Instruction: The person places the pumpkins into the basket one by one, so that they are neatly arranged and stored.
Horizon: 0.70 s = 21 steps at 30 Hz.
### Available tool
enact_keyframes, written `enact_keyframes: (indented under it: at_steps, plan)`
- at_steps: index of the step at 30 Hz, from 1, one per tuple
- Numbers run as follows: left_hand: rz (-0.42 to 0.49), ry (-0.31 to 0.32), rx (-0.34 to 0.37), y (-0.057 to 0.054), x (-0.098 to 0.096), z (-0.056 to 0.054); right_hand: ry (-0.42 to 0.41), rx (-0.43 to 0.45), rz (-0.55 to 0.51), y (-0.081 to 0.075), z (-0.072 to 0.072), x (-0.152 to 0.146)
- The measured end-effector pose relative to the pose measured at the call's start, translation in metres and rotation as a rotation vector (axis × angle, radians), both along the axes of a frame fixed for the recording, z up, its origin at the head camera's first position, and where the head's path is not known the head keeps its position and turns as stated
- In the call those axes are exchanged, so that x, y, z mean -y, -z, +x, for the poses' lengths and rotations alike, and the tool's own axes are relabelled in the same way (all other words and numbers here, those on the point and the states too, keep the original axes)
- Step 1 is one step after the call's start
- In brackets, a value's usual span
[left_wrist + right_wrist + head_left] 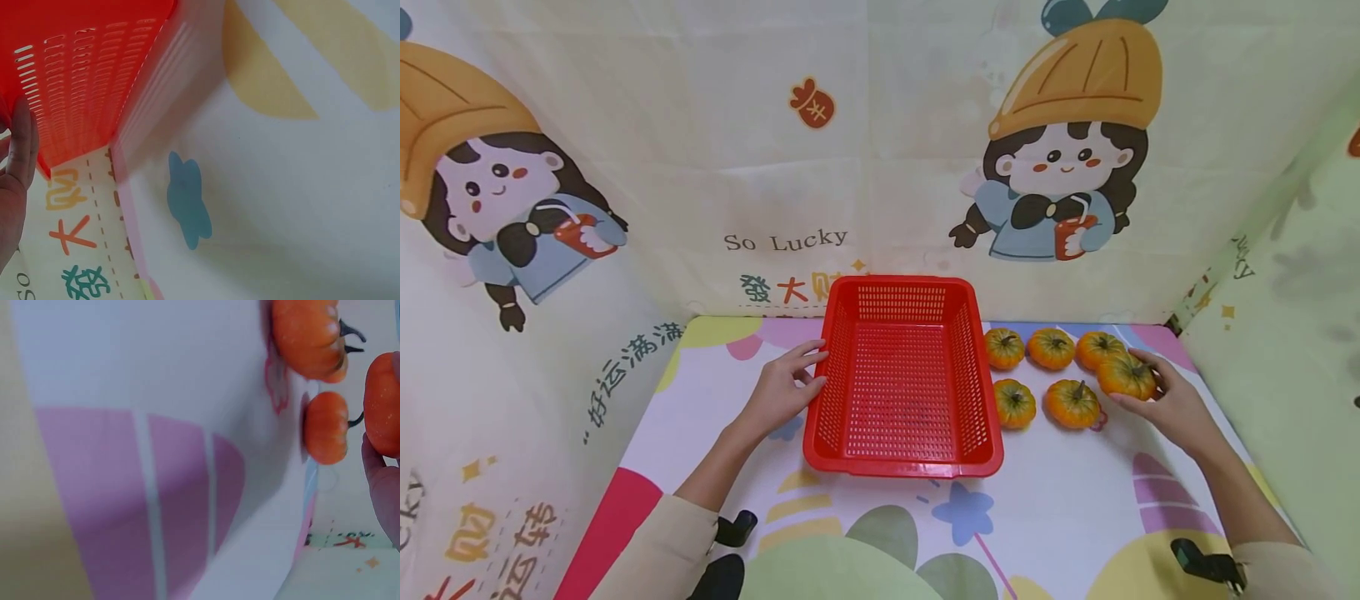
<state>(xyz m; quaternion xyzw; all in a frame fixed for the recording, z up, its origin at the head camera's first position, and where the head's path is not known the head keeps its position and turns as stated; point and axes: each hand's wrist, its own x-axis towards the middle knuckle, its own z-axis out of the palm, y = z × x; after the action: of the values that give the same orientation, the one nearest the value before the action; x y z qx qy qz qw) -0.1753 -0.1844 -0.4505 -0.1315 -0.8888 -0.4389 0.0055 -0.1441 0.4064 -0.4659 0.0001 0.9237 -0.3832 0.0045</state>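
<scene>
Beige cloth sleeve (658,546); L hand (780,390) loose, touching perf. plastic basket (902,468); R hand (1176,410) gripping ribbed pumpkin (1124,377).

Orange pumpkin (1125,377) held in right fingers (1154,362) — five more pumpkins (1071,406) left of them; upright red basket (898,387) touches left fingers (22,137).

The basket (902,468) looks glossy plastic, the pumpkins (1072,407) smooth, the backdrop (902,196) (faintly creased) matt cloth.
</scene>
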Motion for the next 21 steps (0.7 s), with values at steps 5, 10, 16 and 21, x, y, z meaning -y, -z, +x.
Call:
enact_keyframes:
  at_steps: [5, 10, 16, 21]
  plan:
    - [-0.002, 0.003, 0.001, 0.001, 0.000, -0.001, -0.040, -0.050, -0.010, -0.012, -0.003, 0.016]
    - [-0.007, -0.001, 0.006, 0.001, 0.000, -0.001, -0.089, -0.094, -0.043, -0.026, -0.007, 0.034]
    - [-0.007, 0.000, 0.011, 0.000, 0.000, 0.000, -0.147, -0.112, -0.054, -0.040, -0.017, 0.057]
    - [-0.003, 0.002, 0.012, -0.001, 0.000, -0.001, -0.166, -0.087, -0.029, -0.053, -0.028, 0.076]
